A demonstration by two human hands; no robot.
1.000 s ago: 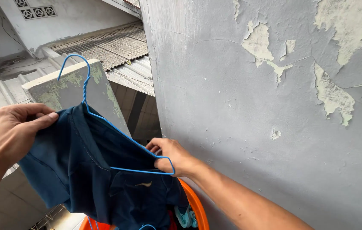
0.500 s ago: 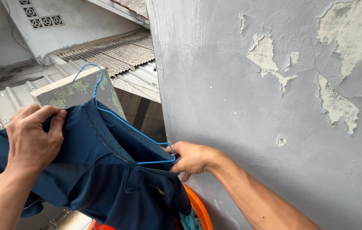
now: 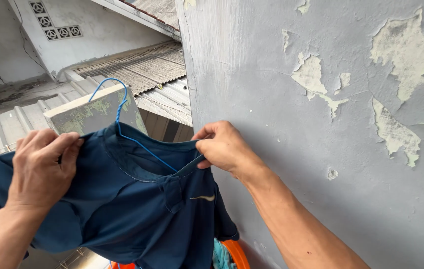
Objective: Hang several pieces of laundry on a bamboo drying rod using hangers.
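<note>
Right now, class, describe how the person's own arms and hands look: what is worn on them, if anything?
Both forearms are bare, with no sleeves in view. The left hand and right hand wear no gloves, and no rings, watch or bands show. The nails that show are short and unpainted.

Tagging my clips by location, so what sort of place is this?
Probably an outdoor rooftop or balcony laundry spot: corrugated roofs below, a peeling grey wall, a blue wire hanger inside a navy shirt.
</note>
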